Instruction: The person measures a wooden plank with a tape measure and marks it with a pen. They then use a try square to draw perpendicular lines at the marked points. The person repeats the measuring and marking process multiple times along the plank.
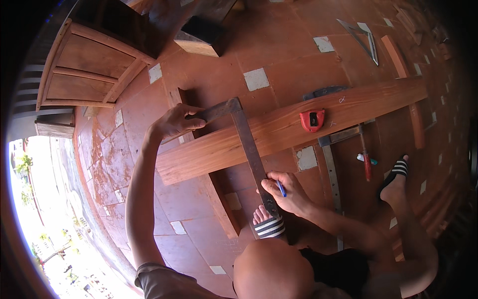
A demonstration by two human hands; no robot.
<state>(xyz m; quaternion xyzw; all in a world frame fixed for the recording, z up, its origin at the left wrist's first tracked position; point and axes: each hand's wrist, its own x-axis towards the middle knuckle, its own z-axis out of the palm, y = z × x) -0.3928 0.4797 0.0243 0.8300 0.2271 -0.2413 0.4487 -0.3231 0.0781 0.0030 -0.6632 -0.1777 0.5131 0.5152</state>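
A long reddish-brown wooden board point(279, 130) lies slantwise in front of me, raised on wooden pieces. Across it rests an L-shaped carpenter's square point(249, 144) of worn metal. My left hand point(175, 121) grips the square's short arm beyond the board's far edge, thumb and fingers pinched round it. Near the other end of the long arm, my right hand point(293, 195) is closed, with a blue pen point(282, 188) in its fingers while it touches the square. To the right of the square, a red tape measure point(312, 121) sits on the board near small pencil-like marks.
Wooden supports point(221, 209) lie under the board. Beside its near edge are another metal square point(332, 182) and a red-handled tool point(367, 167). A triangular metal frame point(363, 44) lies far right. A panelled wooden piece point(89, 70) stands far left. My sandalled foot point(268, 224) is close to the square.
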